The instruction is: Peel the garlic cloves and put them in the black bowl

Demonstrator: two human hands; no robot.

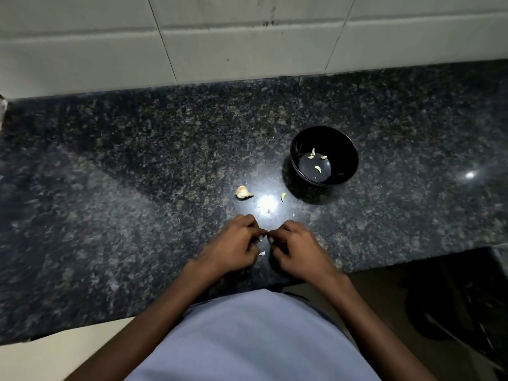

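Low centre of the frame, the left hand (pixel 235 243) and right hand (pixel 292 247) meet fingertip to fingertip, fingers curled and pinching a clove (pixel 264 237), mostly hidden, with white skin showing. Beyond them on the surface (pixel 110 174) lie an unpeeled piece (pixel 243 192) and one peeled clove (pixel 283 196). Farther, centre right, the bowl (pixel 341 149) holds four pale peeled cloves (pixel 316 160). Likely past midway.
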